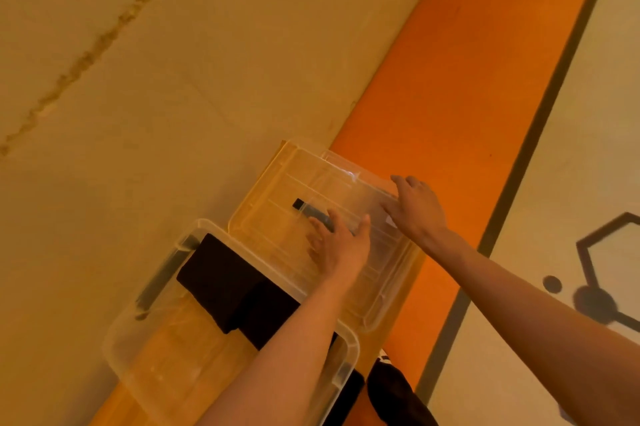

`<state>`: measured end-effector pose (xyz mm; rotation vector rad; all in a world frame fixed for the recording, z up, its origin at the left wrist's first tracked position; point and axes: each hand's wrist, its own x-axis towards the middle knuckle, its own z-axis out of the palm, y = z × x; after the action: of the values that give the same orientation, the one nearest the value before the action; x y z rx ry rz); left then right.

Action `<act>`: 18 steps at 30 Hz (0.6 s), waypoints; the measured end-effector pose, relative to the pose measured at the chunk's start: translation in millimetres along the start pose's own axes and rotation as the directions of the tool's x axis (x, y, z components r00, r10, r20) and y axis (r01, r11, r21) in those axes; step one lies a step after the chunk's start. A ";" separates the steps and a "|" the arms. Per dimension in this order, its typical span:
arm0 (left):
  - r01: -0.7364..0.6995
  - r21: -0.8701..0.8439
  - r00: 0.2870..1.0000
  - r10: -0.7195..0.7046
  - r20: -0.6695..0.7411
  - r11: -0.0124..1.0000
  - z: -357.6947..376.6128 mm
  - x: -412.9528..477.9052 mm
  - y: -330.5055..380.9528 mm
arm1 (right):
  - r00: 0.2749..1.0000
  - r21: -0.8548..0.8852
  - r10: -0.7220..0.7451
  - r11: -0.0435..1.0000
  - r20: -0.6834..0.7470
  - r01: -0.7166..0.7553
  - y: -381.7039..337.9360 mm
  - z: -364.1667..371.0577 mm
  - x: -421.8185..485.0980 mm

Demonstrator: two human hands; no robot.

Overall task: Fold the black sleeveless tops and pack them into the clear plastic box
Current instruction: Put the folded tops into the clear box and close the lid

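Observation:
The clear plastic box (pixel 138 332) stands on the floor at the lower middle. Two folded black sleeveless tops (pixel 221 282) lie side by side inside it. The clear lid (pixel 277 179), with a dark strip (pixel 310 210) on it, lies tilted over the box's far right corner. My left hand (pixel 341 247) holds the lid near its middle; its fingers show blurred through the plastic and the thumb lies on top. My right hand (pixel 420 209) grips the lid's right edge.
The box stands partly on an orange strip (pixel 450 96) that runs diagonally between tan floor (pixel 138 79) and a pale mat (pixel 588 148) printed with a dark hexagon. A black garment (pixel 394 394) lies at the bottom edge beside the box.

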<state>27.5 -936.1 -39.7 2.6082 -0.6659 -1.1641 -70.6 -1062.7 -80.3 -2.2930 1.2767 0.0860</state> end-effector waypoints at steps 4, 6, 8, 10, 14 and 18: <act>-0.013 0.043 1.000 0.012 0.026 0.999 16.7 3.7 -4.1 | 1.000 0.061 -0.004 0.998 0.013 0.004 7.5 4.0 21.6; -0.031 0.070 0.999 0.030 0.023 0.997 20.6 4.9 -8.7 | 0.999 0.090 -0.014 0.996 0.033 0.011 10.7 9.3 29.2; -0.036 0.090 0.999 0.034 0.027 0.995 20.5 5.4 -12.1 | 0.999 0.108 -0.023 0.994 0.032 0.019 14.7 14.6 34.0; -0.049 0.074 0.998 0.046 0.040 0.996 18.4 5.0 -13.7 | 1.000 0.135 -0.014 0.991 -0.004 0.015 18.9 15.7 36.4; -0.077 -0.018 0.996 0.078 0.045 0.997 9.8 -3.2 -11.9 | 0.997 0.187 -0.037 0.981 -0.071 0.049 17.0 -4.0 25.6; -0.155 -0.193 0.986 0.140 -0.090 0.969 -11.2 -26.9 5.0 | 0.987 0.201 -0.077 0.974 -0.145 0.105 -2.7 -44.2 -8.6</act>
<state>18.4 -927.4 -13.0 2.3792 -0.6771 -1.0258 -81.4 -1075.2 -38.3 -2.2018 1.1827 -0.2300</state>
